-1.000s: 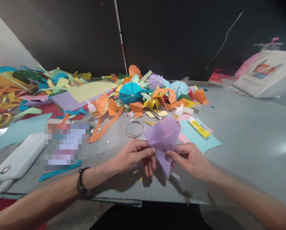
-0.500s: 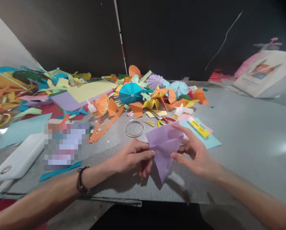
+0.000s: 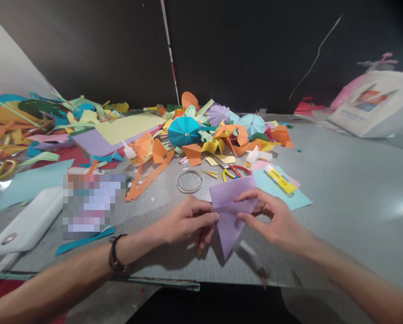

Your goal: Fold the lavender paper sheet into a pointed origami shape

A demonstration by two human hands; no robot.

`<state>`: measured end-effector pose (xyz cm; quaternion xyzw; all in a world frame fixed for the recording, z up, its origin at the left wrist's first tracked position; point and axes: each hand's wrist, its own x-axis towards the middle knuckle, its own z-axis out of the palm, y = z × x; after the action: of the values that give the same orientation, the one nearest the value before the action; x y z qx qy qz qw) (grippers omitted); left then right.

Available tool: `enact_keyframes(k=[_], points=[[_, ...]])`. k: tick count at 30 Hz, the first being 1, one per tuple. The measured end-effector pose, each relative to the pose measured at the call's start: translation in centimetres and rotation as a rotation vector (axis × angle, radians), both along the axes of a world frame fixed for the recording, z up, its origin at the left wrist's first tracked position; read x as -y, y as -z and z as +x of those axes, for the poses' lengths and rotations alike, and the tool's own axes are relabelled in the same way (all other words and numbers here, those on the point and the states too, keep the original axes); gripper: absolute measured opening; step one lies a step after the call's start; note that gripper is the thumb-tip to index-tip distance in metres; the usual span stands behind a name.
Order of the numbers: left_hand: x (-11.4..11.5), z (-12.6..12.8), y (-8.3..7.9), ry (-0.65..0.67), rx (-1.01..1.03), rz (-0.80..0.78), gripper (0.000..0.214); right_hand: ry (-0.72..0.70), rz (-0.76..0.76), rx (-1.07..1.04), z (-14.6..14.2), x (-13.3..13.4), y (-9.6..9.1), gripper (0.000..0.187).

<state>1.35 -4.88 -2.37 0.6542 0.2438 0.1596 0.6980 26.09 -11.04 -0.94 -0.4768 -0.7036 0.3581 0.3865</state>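
Between my hands is a piece of purple paper [image 3: 233,218] with a crease across it and a point hanging downward, held just above the table. My left hand [image 3: 192,220] pinches its left edge between thumb and fingers. From the other side, my right hand [image 3: 269,216] grips the right part, its index finger lying on the paper's face and its thumb below. Some of the fingers behind the sheet are hidden. Beyond the paper lie red-and-yellow-handled pliers [image 3: 233,172], a metal ring [image 3: 189,181] and a small folded yellow paper piece [image 3: 210,173].
A yellow glue tube [image 3: 281,180] rests on light-blue paper [image 3: 301,202] at right. Small paper umbrellas [image 3: 184,131] and coloured scraps [image 3: 147,153] heap along the back. White glue bottles [image 3: 251,156] stand nearby. A white power bank [image 3: 27,220] is left, a bag [image 3: 373,105] far right.
My right hand has shifted slightly left, its index finger moving down onto the paper's face. The purple paper has tilted a little, its lower point shifting left. My left hand has barely moved.
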Motion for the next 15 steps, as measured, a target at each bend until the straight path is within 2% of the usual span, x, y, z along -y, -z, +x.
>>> enact_keyframes(k=[5, 9, 11, 13, 15], points=[[-0.44, 0.21, 0.52, -0.046, 0.020, 0.071, 0.046, 0.047, -0.027, -0.106, -0.06, -0.42, -0.21, 0.015], [-0.67, 0.44, 0.75, -0.112, 0.012, 0.159, 0.046, -0.016, -0.120, -0.273, 0.01, -0.71, 0.07, 0.024], [-0.62, 0.57, 0.63, -0.108, 0.000, 0.176, 0.044, -0.040, -0.130, -0.286, 0.09, -0.80, 0.29, 0.026], [-0.58, 0.68, 0.48, -0.110, 0.001, 0.177, 0.044, -0.028, -0.029, -0.150, 0.24, -0.83, 0.49, 0.022], [-0.62, 0.80, 0.45, -0.153, 0.017, 0.163, 0.043, 0.021, 0.227, 0.077, 0.46, -0.77, 0.65, 0.012]])
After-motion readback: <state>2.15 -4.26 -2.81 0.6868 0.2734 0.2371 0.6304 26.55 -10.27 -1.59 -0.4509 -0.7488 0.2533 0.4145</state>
